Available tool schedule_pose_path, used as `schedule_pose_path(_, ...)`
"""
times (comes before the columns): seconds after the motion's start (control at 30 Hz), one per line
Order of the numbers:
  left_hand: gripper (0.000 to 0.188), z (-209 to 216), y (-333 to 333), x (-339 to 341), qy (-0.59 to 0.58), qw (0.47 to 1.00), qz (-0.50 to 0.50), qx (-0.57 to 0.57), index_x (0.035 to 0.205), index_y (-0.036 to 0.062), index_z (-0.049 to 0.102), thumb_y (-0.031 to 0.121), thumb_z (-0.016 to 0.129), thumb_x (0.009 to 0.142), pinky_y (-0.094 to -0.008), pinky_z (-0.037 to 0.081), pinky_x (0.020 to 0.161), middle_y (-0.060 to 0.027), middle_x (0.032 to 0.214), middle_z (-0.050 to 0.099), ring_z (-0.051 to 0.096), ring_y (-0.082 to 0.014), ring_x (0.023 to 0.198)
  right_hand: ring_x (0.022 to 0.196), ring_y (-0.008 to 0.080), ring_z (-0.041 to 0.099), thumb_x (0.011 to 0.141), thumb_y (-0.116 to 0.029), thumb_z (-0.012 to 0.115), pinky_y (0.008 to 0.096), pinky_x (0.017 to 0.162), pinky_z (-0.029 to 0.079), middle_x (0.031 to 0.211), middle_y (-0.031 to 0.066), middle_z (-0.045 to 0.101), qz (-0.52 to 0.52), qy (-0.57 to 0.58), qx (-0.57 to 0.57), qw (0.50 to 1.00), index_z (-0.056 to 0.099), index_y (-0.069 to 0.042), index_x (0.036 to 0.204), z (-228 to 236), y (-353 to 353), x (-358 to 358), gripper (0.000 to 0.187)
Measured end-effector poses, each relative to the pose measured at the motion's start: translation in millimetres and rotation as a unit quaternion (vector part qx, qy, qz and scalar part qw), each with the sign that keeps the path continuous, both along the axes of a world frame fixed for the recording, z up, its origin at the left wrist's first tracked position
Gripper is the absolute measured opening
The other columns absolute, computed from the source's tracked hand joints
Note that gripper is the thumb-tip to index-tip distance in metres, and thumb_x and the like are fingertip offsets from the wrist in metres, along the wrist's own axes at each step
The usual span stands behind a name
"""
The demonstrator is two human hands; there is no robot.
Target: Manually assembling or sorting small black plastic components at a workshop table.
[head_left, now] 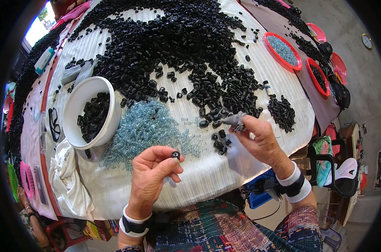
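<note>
My left hand pinches a small black plastic cap between thumb and fingertips, its round opening facing up with something shiny inside. In my right hand is a grey, lumpy, wrapped-looking tool whose narrow end points left; its exact kind is unclear. A few loose black caps lie just below that tool. Left of my right hand and behind my left spreads a heap of small bluish metal springs. A large mass of black caps covers the far part of the table.
A white bowl partly filled with black caps stands at left, beside glasses and a white cloth. At right lies a pile of small black pieces. Red trays sit farther right. Another person's arm shows at lower left.
</note>
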State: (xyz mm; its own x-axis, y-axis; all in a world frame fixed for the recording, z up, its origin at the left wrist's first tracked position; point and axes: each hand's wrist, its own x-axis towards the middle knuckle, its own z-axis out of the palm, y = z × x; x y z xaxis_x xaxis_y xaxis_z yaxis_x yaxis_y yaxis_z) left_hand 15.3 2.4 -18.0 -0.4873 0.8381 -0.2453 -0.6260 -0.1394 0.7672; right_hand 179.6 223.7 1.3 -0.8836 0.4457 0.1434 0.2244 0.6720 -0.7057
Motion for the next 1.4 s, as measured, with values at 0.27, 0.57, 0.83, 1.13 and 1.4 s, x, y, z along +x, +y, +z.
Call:
schedule_pose_path(0.27, 0.016, 0.3, -0.9, -0.8, -0.007, 1.000, -0.007, 0.002, 0.100, -0.0037, 0.060, -0.002, 0.062, 0.084, -0.0244, 0.055, 0.056, -0.0153, 0.091, 0.067, 0.065, -0.0152, 0.071, 0.077, 0.0268, 0.053, 0.068, 0.000, 0.059, 0.0350, 0.068, 0.047, 0.078, 0.0091, 0.054, 0.103, -0.010, 0.261, 0.960, 0.056, -0.004, 0.087, -15.2, -17.4, -27.8, 0.020)
schedule_pose_path(0.57, 0.013, 7.0, -1.3, 1.7, 0.022, 0.999, 0.001, -0.032, 0.097, -0.0027, 0.060, -0.001, 0.060, 0.085, -0.0259, 0.056, 0.053, -0.0144, 0.087, 0.066, 0.065, -0.0156, 0.068, 0.075, 0.0253, 0.054, 0.071, -0.003, 0.056, 0.0351, 0.065, 0.047, 0.078, 0.0083, 0.049, 0.117, -0.041, 0.284, 0.951, 0.054, -0.005, 0.089, -11.4, -23.4, -43.0, 0.018)
schedule_pose_path(0.83, 0.016, 11.3, 0.1, 7.7, 0.041, 0.999, -0.030, -0.016, 0.098, -0.0042, 0.060, -0.003, 0.062, 0.083, -0.0250, 0.055, 0.059, -0.0157, 0.088, 0.067, 0.066, -0.0162, 0.072, 0.073, 0.0128, 0.062, 0.075, 0.005, 0.062, 0.0250, 0.064, 0.051, 0.083, 0.0066, 0.059, 0.068, 0.109, -0.137, 0.982, 0.057, -0.001, 0.106, 25.5, -52.5, -46.4, 0.033)
schedule_pose_path(1.13, 0.020, 21.3, -0.3, 17.5, 0.044, 0.999, -0.009, 0.018, 0.102, -0.0061, 0.061, 0.003, 0.066, 0.084, -0.0228, 0.054, 0.061, -0.0122, 0.090, 0.067, 0.066, -0.0145, 0.076, 0.093, 0.0139, 0.060, 0.079, 0.010, 0.064, 0.0286, 0.082, 0.050, 0.102, 0.0075, 0.061, 0.063, 0.170, -0.202, 0.962, 0.050, 0.002, 0.119, 28.5, -78.8, -40.8, 0.044)
schedule_pose_path(1.4, 0.019, 22.5, 0.8, 24.1, 0.059, 0.998, 0.024, 0.003, 0.102, -0.0045, 0.060, 0.002, 0.065, 0.084, -0.0243, 0.055, 0.062, -0.0114, 0.089, 0.067, 0.066, -0.0149, 0.078, 0.084, 0.0136, 0.064, 0.077, 0.006, 0.068, 0.0264, 0.075, 0.051, 0.093, 0.0073, 0.067, 0.039, 0.191, -0.082, 0.977, 0.056, 0.000, 0.113, 22.9, -86.7, -41.5, 0.039)
